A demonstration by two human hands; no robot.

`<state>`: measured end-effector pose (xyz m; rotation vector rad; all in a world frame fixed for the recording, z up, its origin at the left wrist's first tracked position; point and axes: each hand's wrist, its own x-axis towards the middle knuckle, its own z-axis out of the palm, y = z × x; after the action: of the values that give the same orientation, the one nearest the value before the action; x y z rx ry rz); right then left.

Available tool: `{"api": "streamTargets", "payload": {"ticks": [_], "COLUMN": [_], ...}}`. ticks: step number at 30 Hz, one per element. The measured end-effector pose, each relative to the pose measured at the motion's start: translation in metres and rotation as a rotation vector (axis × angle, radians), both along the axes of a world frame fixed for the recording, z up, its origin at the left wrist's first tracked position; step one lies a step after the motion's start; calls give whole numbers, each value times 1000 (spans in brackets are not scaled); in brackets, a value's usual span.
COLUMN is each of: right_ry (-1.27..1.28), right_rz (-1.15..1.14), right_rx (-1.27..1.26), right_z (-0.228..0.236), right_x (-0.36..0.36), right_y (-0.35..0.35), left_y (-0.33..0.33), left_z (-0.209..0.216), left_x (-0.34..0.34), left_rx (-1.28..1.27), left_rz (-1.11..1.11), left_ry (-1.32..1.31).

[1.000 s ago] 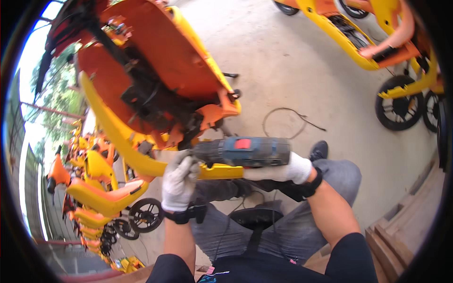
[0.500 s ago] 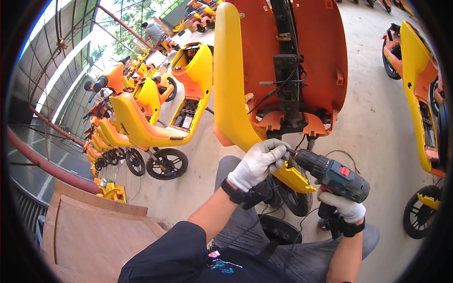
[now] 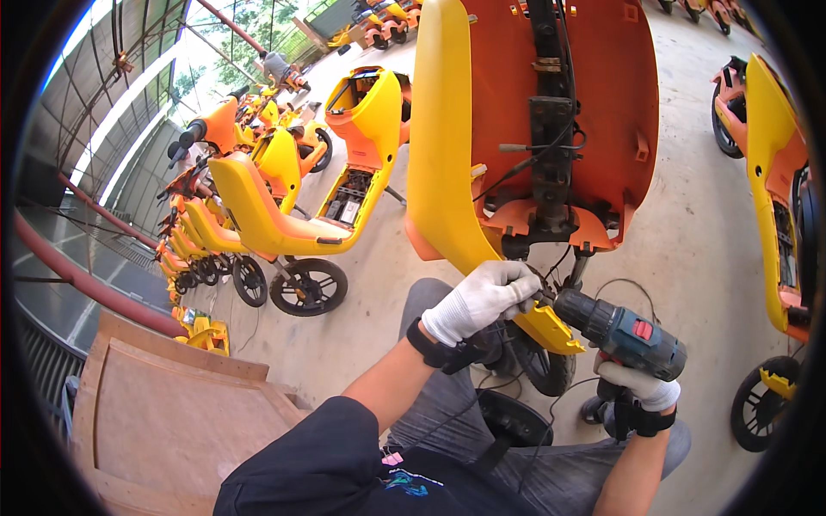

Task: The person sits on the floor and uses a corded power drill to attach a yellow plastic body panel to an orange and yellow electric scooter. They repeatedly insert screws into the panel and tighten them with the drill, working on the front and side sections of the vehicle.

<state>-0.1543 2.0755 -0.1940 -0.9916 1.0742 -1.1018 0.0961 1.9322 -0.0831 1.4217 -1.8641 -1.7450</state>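
Observation:
In my gloved right hand is a dark blue and black cordless drill with a red switch, held by its grip and pointing left. My left hand, in a white glove, has thumb and fingers pinched together just left of the drill's chuck. Whatever lies between those fingertips is too small and covered to make out. Right below them is the yellow front fender over a black wheel. Both hands are close to the lower front of a scooter with a yellow and orange body shell and a black central frame tube.
More yellow and orange scooters stand in a row at left, and another scooter stands at right. A wooden panel lies at lower left. Thin cable trails on the floor. A person is by a far scooter.
The whole view has shifted slightly, so the scooter appears farther right. Both hands and the drill keep nearly the same pose, with the chuck a little farther from my left fingertips.

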Motion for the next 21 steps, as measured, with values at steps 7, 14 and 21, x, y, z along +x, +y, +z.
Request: {"api": "streamTargets", "payload": {"ticks": [7, 14, 21], "right_ry": [33, -38, 66], "right_rz": [27, 59, -33], "right_rx": [-23, 147, 37], "right_z": [-2, 5, -4], "right_x": [-5, -16, -9], "right_y": [1, 2, -9], "left_y": [1, 9, 8], "left_z": [7, 13, 10], "left_x": [-4, -8, -4], "left_rx": [-10, -17, -21], "left_rz": [-53, -113, -117], "left_ry": [-55, -85, -74]}}
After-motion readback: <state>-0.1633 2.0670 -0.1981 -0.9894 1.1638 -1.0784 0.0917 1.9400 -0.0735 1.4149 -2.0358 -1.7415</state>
